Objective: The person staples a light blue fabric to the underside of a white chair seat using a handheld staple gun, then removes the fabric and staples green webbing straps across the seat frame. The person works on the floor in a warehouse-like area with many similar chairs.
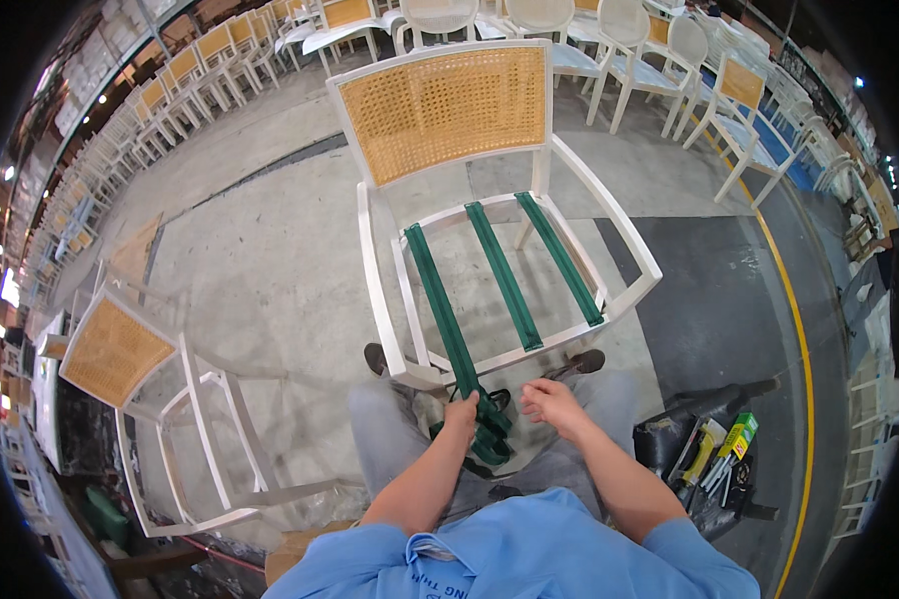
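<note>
A white armchair frame (374,275) with a cane back (449,105) stands before my knees. Its seat opening is spanned front to back by green webbing straps: a right one (561,258), a middle one (504,275) and a left one (432,290). The left strap runs on over the front rail toward me. My left hand (459,414) grips it just below that rail, and a bunched length of green webbing (491,439) hangs beside the hand. My right hand (552,405) is closed, fingers curled, to the right of the webbing; anything inside it is hidden.
At the left another white chair frame (195,399) with a cane back lies tilted. On the right a black padded stool (664,444) carries a green-and-yellow box (737,436) and several hand tools. Rows of white chairs (624,60) line the back and left.
</note>
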`<control>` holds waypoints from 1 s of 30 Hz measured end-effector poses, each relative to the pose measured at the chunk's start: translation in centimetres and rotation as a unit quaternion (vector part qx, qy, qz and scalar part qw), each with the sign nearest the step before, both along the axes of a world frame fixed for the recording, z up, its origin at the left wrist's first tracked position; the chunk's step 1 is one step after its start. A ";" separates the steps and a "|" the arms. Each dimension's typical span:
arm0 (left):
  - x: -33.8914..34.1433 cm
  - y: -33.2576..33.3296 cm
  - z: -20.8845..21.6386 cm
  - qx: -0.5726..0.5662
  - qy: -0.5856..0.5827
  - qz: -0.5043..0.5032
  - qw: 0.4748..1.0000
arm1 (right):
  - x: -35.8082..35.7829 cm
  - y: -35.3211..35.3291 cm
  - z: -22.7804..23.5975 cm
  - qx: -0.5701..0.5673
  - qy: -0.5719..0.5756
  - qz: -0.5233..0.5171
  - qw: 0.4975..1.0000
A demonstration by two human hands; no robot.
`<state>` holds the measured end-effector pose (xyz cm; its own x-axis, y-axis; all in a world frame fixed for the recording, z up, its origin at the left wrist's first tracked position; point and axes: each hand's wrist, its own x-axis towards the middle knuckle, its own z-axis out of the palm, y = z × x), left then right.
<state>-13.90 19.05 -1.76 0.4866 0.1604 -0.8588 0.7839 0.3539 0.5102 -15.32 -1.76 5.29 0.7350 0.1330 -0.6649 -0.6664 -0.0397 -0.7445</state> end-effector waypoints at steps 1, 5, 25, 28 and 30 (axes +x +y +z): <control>-0.5 0.1 -0.2 -0.022 0.005 -0.018 1.000 | 1.2 0.8 -1.5 -0.017 0.005 0.025 1.000; -2.5 -0.3 -0.8 0.011 0.089 -0.178 0.980 | 5.5 4.5 -6.8 -0.074 0.063 0.142 0.985; 1.8 2.0 -0.6 -0.132 -0.025 -0.053 0.990 | 6.3 8.0 -21.7 -0.155 0.051 0.362 0.918; 3.0 3.1 -1.0 -0.231 0.022 0.012 0.973 | 7.5 9.6 -23.0 -0.173 0.064 0.353 0.917; 3.3 3.5 -1.5 -0.253 0.038 0.026 0.966 | 8.9 10.1 -23.4 -0.196 0.055 0.365 0.909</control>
